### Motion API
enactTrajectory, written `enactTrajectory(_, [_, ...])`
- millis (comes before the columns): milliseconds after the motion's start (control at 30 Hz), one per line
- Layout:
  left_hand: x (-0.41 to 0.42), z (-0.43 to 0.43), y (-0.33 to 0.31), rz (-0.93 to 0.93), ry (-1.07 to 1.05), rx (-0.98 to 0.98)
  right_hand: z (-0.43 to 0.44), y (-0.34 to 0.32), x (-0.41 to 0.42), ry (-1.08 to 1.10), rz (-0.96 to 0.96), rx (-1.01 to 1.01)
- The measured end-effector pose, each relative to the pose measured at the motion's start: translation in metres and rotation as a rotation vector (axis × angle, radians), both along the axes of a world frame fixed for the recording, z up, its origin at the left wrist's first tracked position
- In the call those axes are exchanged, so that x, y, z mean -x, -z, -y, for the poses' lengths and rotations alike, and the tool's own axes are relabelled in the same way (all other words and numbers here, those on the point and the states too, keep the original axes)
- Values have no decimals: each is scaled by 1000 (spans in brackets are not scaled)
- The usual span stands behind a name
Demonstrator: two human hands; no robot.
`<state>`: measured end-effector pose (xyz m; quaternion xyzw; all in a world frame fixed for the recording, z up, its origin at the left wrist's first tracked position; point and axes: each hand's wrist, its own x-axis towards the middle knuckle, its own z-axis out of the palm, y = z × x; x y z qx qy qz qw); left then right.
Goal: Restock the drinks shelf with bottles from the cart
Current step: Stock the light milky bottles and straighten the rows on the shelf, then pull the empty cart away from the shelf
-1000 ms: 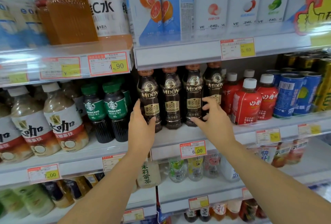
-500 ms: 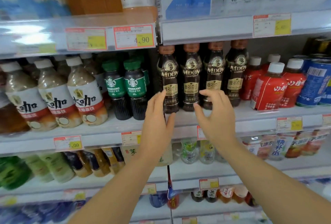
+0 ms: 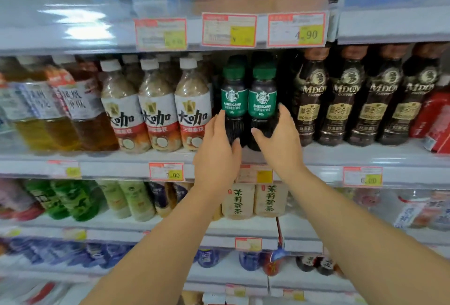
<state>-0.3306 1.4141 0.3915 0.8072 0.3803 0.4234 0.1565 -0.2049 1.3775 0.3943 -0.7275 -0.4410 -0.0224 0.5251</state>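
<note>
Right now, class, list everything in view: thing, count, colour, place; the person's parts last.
Americano bottles: two front, green labels, middle shelf centre.
MDOV coffee bottles: four front, dark, right of those.
Milky coffee bottles: three front, white caps, left of centre.
Amber tea bottles: count blurred, far left.
Red bottle: at least one, far right.
Jasmine tea bottles: two, beige, shelf below.
Price tags: several, red-edged, shelf edges.
Left hand: open, beside left Americano bottle.
Right hand: open, beside right Americano bottle.

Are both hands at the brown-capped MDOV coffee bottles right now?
No, the left hand and right hand flank the two green-capped Americano bottles, which stand just left of the MDOV bottles.
</note>
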Motion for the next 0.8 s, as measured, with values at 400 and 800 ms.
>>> enactTrajectory(400, [-24, -21, -11, -3, 40, 130, -3, 0, 0, 30, 34, 22])
enactTrajectory(800, [-5, -5, -5, -38, 103, 39, 18, 10, 12, 46, 222, -153])
